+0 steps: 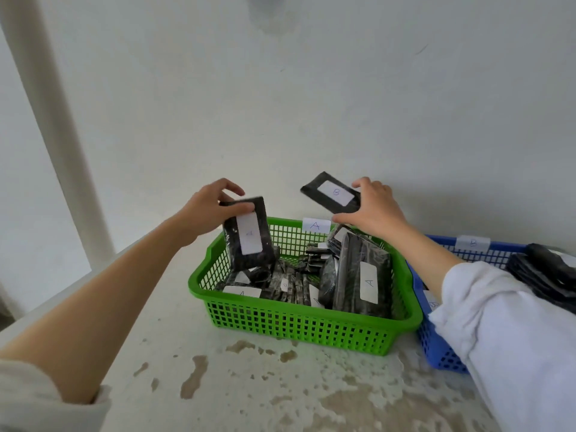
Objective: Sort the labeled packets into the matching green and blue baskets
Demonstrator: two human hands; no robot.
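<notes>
A green basket (pixel 293 327) tagged "A" stands mid-table, full of black packets with white labels; one tall packet marked "A" (pixel 367 282) leans at its right. My left hand (pixel 212 207) grips the top of a black packet (pixel 249 236) held upright over the basket's left side; its label is too blurred to read. Above the basket's back rim, my right hand (pixel 374 207) holds a black packet labeled "B" (pixel 335 193). A blue basket (pixel 436 347) tagged "B" sits at the right, partly hidden by my right sleeve, with black packets (pixel 548 272) in it.
The baskets rest on a white, stained tabletop (pixel 249 385) pushed against a white wall (pixel 280 104). A white post (pixel 59 126) rises at the left beyond the table's edge. The two baskets touch side by side.
</notes>
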